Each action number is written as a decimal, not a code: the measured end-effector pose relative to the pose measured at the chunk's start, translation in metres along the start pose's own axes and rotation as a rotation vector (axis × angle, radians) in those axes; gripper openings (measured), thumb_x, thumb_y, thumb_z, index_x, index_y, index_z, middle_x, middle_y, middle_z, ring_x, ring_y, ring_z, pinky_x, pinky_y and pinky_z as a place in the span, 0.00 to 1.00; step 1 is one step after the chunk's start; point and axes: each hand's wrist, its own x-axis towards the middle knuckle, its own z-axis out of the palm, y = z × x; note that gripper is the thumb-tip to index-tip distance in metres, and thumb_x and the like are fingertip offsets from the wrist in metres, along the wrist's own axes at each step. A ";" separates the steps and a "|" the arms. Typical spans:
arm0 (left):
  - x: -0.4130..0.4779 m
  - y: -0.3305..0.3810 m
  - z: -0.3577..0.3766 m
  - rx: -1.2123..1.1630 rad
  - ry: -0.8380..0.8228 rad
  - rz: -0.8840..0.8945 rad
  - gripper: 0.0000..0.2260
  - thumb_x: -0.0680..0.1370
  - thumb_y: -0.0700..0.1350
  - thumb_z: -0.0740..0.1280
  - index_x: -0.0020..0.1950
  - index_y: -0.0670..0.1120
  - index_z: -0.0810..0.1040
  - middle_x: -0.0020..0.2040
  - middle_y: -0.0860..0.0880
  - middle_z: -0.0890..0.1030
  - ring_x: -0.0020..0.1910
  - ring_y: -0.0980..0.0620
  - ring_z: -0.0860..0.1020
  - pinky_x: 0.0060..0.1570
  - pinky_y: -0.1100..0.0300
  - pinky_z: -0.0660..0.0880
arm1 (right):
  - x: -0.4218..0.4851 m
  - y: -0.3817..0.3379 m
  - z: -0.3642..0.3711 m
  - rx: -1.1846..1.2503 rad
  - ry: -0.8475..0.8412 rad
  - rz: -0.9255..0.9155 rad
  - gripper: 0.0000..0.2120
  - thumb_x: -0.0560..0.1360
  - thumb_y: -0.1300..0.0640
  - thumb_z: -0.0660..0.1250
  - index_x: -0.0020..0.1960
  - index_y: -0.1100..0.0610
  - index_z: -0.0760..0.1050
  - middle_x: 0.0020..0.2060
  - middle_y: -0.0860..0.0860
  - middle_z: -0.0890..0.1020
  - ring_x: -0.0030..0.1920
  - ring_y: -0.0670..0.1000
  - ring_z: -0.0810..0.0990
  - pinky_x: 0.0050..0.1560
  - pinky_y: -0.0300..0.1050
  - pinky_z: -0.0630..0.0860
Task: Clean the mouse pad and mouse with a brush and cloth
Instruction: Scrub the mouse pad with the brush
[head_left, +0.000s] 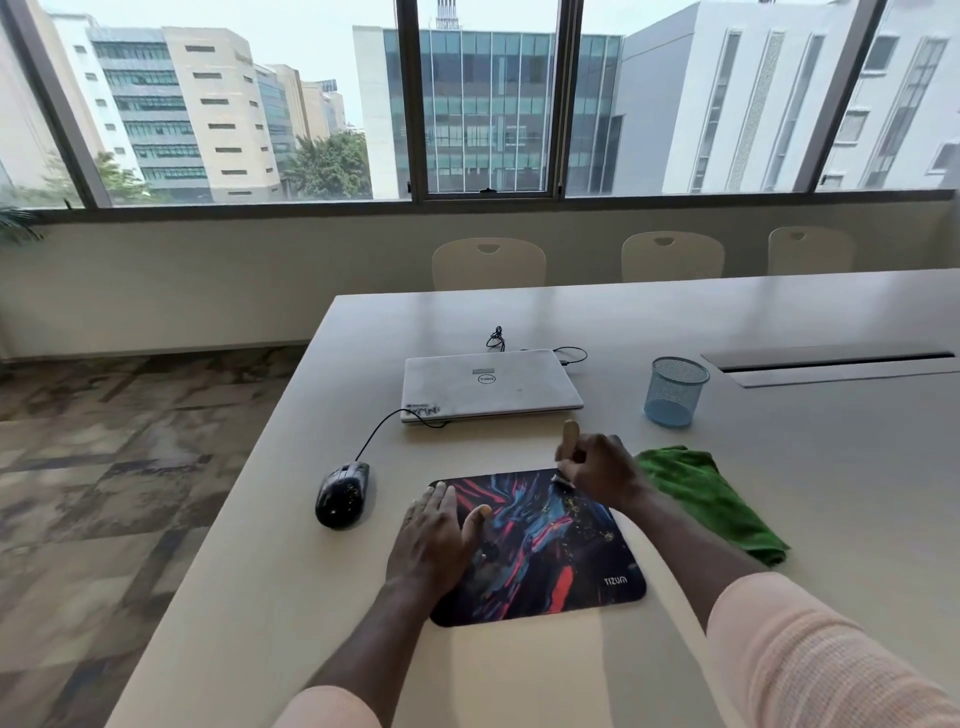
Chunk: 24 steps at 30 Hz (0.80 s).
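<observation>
Gripped brush (570, 434) in right hand (597, 467) at top-right corner of mouse pad (545, 545), specks (576, 506) just below; pinned left edge with flat left hand (431, 540).

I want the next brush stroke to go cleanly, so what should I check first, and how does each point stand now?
1. Mouse pad held steady: ok, left hand presses flat on its left side.
2. Brush gripped: ok, right hand holds it at the pad's far right corner.
3. Brush tip touching the pad: cannot tell, blurred under the hand.
4. Mouse out of the path: ok, on the table left of the pad.
5. Cloth ready: ok, lying right of the pad.
6. Pad clean: not ok, yellowish specks on its right half.
</observation>
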 end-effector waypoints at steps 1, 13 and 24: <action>0.000 0.000 0.001 -0.017 0.003 -0.004 0.34 0.82 0.64 0.49 0.79 0.40 0.58 0.79 0.41 0.60 0.79 0.47 0.55 0.78 0.55 0.50 | -0.002 -0.003 -0.001 0.006 -0.028 -0.011 0.05 0.68 0.59 0.68 0.36 0.51 0.80 0.35 0.48 0.85 0.37 0.46 0.83 0.37 0.30 0.72; -0.010 -0.009 -0.003 -0.034 0.106 -0.071 0.27 0.84 0.57 0.52 0.73 0.38 0.68 0.73 0.38 0.71 0.74 0.44 0.66 0.74 0.52 0.60 | -0.003 0.008 -0.007 -0.093 0.036 -0.011 0.05 0.70 0.58 0.71 0.44 0.55 0.84 0.43 0.50 0.87 0.45 0.48 0.84 0.49 0.39 0.76; -0.043 -0.014 -0.011 0.103 -0.079 -0.096 0.53 0.68 0.79 0.41 0.81 0.42 0.50 0.81 0.45 0.52 0.80 0.51 0.47 0.78 0.54 0.44 | 0.012 0.007 -0.006 -0.041 0.031 -0.117 0.03 0.71 0.60 0.71 0.43 0.56 0.83 0.44 0.51 0.87 0.46 0.50 0.85 0.49 0.35 0.74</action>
